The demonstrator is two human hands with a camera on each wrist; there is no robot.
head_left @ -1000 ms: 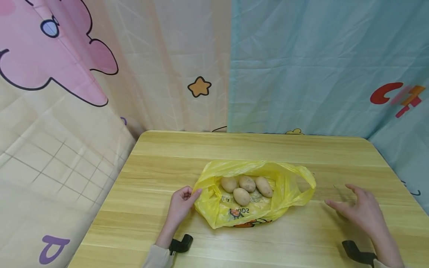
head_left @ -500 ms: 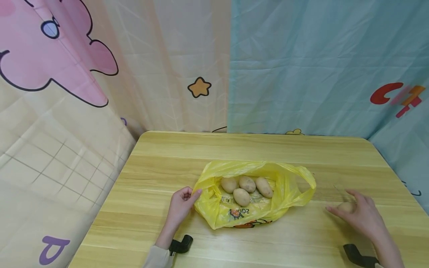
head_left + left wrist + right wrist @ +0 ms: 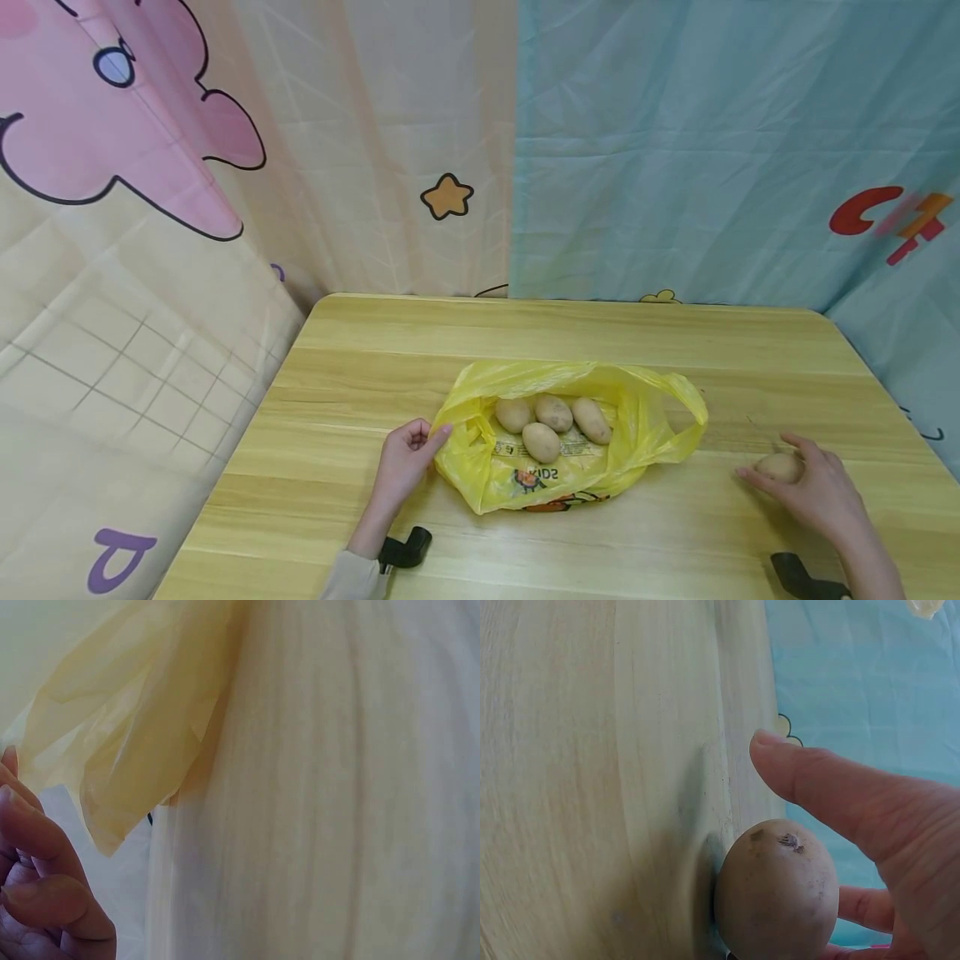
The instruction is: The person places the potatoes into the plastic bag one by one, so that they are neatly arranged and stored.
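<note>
A yellow plastic bag point(image 3: 525, 492) lies on the table with its mouth spread and several potatoes point(image 3: 542, 442) inside. My left hand point(image 3: 405, 462) pinches the bag's left edge between thumb and fingers. In the left wrist view the bag's film point(image 3: 150, 712) rises past the curled fingers point(image 3: 45, 840); the pinch itself is mostly out of frame. Right of the bag, my right hand point(image 3: 813, 487) is around a single potato point(image 3: 780, 467) at the table. The right wrist view has the thumb point(image 3: 810, 772) apart from that potato point(image 3: 776, 892), with fingers partly hidden behind it.
The wooden table point(image 3: 600, 567) runs back to a printed curtain point(image 3: 660, 167). A second curtain side point(image 3: 187, 333) borders it on the left. A black wrist mount point(image 3: 405, 547) sits at the left wrist, and another mount point(image 3: 802, 575) at the right.
A potato has come into sight between my right thumb and fingers, and the right hand has shifted slightly toward me. My left hand and the bag have stayed put.
</note>
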